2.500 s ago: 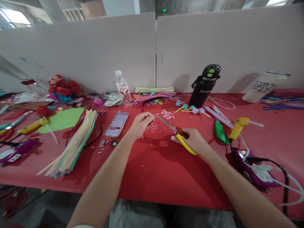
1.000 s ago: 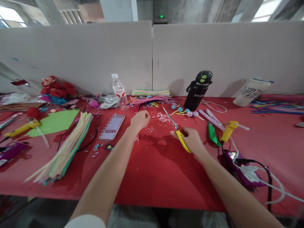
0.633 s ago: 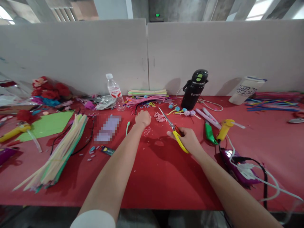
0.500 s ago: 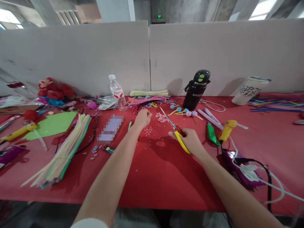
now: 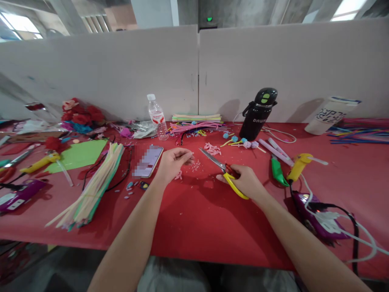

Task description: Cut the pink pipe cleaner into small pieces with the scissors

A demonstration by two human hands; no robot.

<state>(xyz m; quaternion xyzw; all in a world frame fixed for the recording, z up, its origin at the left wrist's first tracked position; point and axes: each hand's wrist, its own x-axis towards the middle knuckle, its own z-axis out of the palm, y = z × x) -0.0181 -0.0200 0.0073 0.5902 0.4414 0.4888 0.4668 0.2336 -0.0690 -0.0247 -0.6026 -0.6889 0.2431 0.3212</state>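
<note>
My right hand (image 5: 243,179) grips scissors (image 5: 231,184) with yellow and red handles, the blades slightly apart and aimed up and left. To their left, my left hand (image 5: 174,161) has its thumb and fingers pinched together; anything between the tips is too small to name. Small pink pieces (image 5: 178,175) lie just below that hand. A heap of short pink strips (image 5: 212,149) rests beyond the scissor tips, and tiny pale bits (image 5: 197,165) are scattered between the hands.
A phone (image 5: 148,162) and a bundle of pale stems (image 5: 91,186) lie at left. Behind stand a water bottle (image 5: 157,117) and a black flask (image 5: 258,113). At right are a yellow glue gun (image 5: 299,166), a purple box (image 5: 316,215) and cables.
My left hand has moved left and nearer, now beside the phone, with small pink pieces visible beneath it. The view has shifted slightly left. My right hand still holds the scissors.
</note>
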